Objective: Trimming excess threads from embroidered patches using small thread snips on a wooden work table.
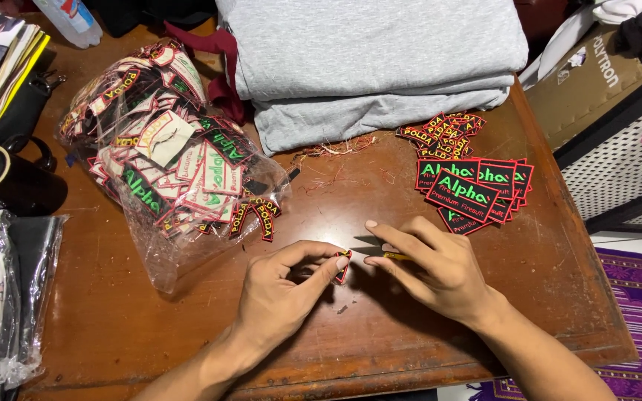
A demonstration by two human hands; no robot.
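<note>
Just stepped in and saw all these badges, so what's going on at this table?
A person sits at a brown wooden table. The left hand pinches a small black embroidered patch with red edging; the right hand holds small thread snips against it. A clear plastic bag of patches lies left, stacked patches right.

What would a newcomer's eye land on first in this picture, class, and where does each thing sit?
Mid-table, the left hand pinches a small embroidered patch while the right hand holds small snips against it. To the left lies a clear plastic bag stuffed with patches; to the right, a neat stack of black patches with green lettering, below folded grey cloth.
</note>
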